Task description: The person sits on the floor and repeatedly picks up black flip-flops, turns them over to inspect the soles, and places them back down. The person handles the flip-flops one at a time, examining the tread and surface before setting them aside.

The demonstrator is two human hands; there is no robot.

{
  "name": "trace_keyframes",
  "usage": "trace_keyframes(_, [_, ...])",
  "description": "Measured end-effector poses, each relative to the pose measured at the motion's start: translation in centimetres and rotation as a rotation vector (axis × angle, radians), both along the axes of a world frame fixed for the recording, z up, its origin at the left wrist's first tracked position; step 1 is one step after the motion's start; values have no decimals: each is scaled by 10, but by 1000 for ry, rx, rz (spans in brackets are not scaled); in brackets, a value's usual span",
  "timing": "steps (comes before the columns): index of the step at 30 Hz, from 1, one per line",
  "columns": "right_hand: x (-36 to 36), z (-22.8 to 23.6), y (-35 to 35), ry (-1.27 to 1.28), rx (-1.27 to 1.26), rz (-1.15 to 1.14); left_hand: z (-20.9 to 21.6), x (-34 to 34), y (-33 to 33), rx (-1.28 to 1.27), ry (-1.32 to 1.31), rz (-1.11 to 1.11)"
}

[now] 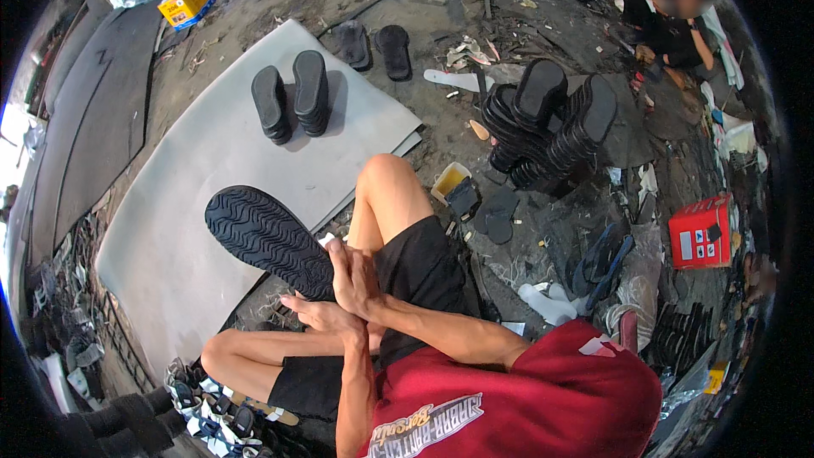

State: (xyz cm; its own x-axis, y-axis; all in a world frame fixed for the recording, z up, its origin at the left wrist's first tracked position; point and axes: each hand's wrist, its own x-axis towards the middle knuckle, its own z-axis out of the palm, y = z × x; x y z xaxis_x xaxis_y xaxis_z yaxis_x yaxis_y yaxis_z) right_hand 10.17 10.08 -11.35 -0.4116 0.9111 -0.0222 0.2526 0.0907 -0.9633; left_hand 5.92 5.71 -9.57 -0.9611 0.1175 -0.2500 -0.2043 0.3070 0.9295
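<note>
A black rubber shoe sole (267,242) with a wavy tread is held tilted above my lap, tread side up. My left hand (326,315) grips its near end from below, and most of those fingers are hidden. Crossing over my left wrist, my right hand (354,278) closes on the right edge of that same end. A small white piece (326,239) shows at my right fingertips; what it is I cannot make out. Beyond the sole, two short stacks of black soles, a left stack (270,102) and a right stack (310,89), stand on a grey sheet (195,195).
Large piles of black soles (543,119) stand at the right, past a yellow tub (451,180). Two loose soles lie beyond the sheet. A red box (700,233) is far right, a yellow box (186,2) far left. Another person (674,25) sits at upper right. Sandals (225,416) lie lower left.
</note>
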Motion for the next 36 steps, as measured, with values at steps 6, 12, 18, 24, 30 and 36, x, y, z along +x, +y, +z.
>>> trace_keyframes(6, [26,34,13,546,-193,269,10,-29,2,653,-685,-417])
trace_keyframes(12, [79,68,69,110,546,-106,29,2,15,314,-668,-801])
trace_keyframes(18, [184,117,221,-487,708,-832,-24,-37,-22,293,-717,-767])
trace_keyframes(24, [263,67,291,-1243,399,-903,-46,-63,-46,265,-644,-636])
trace_keyframes(30, [140,59,306,-747,737,-526,-78,-80,-62,315,-724,-468])
trace_keyframes(36, [61,-94,444,-799,427,-249,-81,-70,-38,131,-645,-563])
